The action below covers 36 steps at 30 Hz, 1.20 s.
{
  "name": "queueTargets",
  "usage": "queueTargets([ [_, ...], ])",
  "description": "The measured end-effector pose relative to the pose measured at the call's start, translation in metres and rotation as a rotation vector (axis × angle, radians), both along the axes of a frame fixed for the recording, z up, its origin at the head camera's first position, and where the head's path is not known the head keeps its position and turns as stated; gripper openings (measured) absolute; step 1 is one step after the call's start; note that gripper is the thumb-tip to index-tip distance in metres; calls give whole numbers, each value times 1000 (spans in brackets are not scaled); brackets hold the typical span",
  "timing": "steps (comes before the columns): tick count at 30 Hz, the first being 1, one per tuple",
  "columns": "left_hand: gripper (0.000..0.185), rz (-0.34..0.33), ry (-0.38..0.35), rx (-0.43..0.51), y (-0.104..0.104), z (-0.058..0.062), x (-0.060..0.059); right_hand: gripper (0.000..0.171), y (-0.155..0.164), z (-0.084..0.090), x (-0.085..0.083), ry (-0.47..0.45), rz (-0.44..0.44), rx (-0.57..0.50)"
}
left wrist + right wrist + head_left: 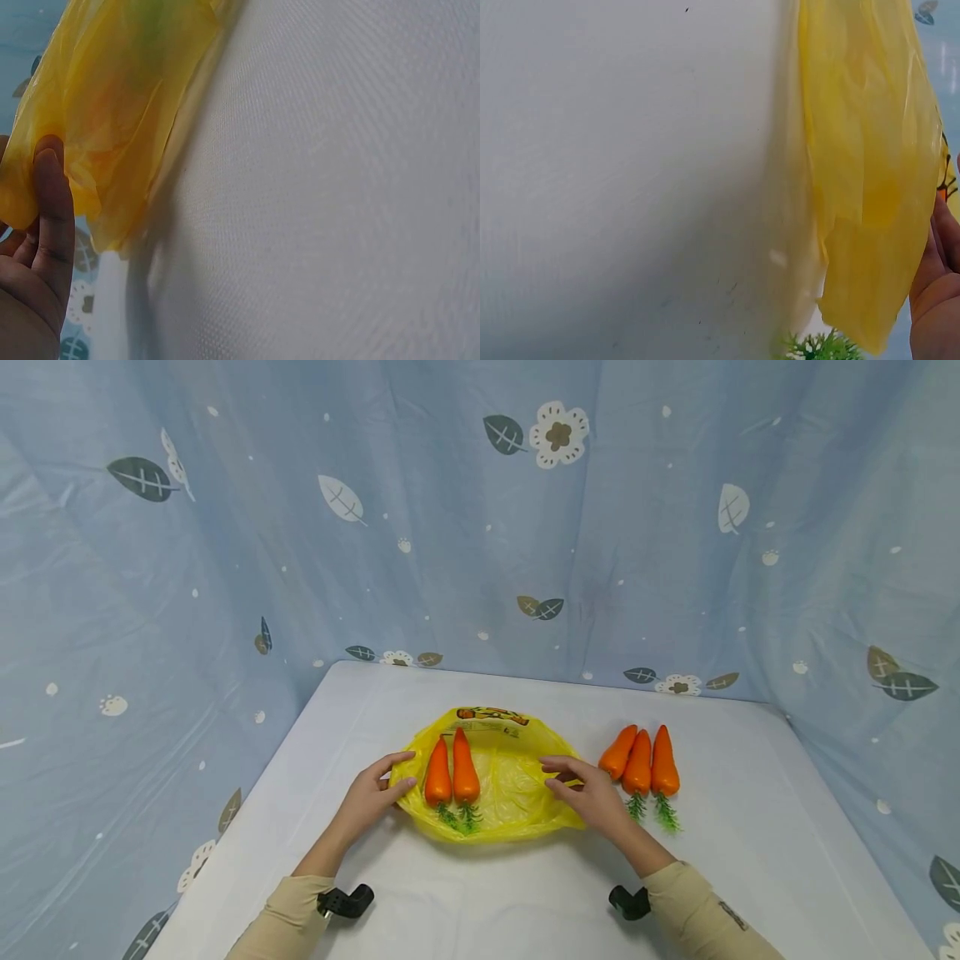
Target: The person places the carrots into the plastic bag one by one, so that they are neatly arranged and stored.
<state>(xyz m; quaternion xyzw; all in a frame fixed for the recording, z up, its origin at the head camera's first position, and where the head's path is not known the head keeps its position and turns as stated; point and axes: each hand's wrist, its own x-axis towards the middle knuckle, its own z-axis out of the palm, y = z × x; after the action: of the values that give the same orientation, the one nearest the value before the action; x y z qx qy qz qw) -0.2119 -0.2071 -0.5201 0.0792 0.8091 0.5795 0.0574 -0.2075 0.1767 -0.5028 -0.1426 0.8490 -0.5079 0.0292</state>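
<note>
A yellow plastic bag lies on the white table with its mouth spread wide. Two orange carrots with green tops lie inside it, towards its left side. My left hand pinches the bag's left rim between thumb and fingers. My right hand pinches the right rim. Three more carrots lie side by side on the table just right of my right hand. In the left wrist view my thumb presses the lifted bag film. The right wrist view shows the bag's edge raised beside my palm.
A blue curtain with leaf and flower prints closes in the table at the back and on both sides. Black wrist mounts sit under my sleeves. A sprig of carrot green shows low in the right wrist view.
</note>
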Motion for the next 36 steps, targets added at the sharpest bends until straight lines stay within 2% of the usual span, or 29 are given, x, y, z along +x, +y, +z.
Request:
queueTargets([
  [13, 51, 17, 0, -26, 1, -1, -1, 33, 14, 0, 2, 17, -22, -67],
  [30, 51, 11, -20, -14, 1, 1, 0, 34, 32, -1, 3, 18, -93, -63],
  [36, 50, 18, -18, -21, 1, 2, 0, 33, 39, -2, 3, 61, -96, -84],
])
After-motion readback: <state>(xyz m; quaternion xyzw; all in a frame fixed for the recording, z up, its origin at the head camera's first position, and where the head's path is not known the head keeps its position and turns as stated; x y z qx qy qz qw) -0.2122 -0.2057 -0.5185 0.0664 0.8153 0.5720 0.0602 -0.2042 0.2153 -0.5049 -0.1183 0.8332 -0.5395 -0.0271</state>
